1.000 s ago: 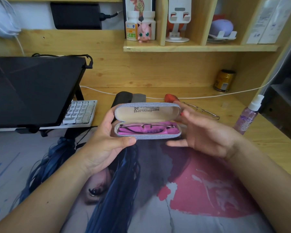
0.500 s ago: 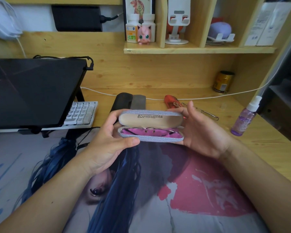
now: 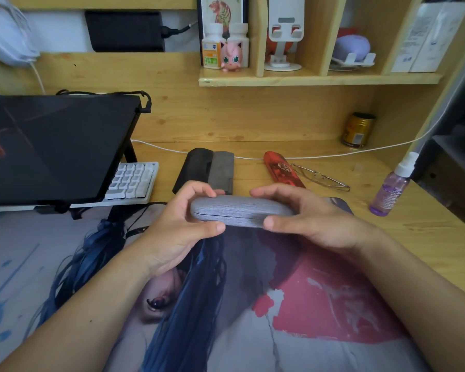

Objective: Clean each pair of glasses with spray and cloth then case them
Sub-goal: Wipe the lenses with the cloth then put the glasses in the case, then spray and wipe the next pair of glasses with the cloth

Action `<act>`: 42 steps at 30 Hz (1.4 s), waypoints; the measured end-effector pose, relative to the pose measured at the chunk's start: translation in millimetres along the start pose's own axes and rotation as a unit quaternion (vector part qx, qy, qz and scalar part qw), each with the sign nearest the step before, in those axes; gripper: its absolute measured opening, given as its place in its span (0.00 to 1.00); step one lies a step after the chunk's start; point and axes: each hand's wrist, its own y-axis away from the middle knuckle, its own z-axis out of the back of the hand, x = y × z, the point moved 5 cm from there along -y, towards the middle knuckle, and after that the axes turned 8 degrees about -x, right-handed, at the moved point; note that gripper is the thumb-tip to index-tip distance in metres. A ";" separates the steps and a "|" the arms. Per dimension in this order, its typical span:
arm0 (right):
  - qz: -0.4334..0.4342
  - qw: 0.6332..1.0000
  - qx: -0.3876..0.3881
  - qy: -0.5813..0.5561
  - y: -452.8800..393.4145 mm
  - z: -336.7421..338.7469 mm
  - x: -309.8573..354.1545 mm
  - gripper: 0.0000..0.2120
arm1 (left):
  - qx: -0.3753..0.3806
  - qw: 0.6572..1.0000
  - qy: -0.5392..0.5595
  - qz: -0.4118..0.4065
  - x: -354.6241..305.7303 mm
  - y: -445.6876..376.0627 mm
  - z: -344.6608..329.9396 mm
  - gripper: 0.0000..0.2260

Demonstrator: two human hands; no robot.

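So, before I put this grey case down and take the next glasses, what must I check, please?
1. Grey case lid fully closed: ok, only a thin seam shows.
2. Left hand and right hand both grip the case: ok.
3. Glasses inside seated well: cannot tell, hidden.
4. Next wire-frame glasses within sight on the desk: ok.
5. Spray bottle upright: ok.
6. Cleaning cloth at hand: cannot tell.
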 end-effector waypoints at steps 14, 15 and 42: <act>0.116 0.978 -0.111 0.133 -8.4 -26.2 -12.4 0.21 | -0.215 0.764 -0.603 -0.078 -48.9 81.1 22.9 0.19; 0.124 0.975 -0.123 0.139 -9.3 -26.4 -14.2 0.21 | -0.257 0.748 -0.609 -0.055 -51.4 92.3 33.1 0.18; 0.152 0.920 -0.277 0.231 -5.7 10.7 3.9 0.08 | -0.252 0.588 -0.749 -0.171 -2.8 -88.8 -46.7 0.16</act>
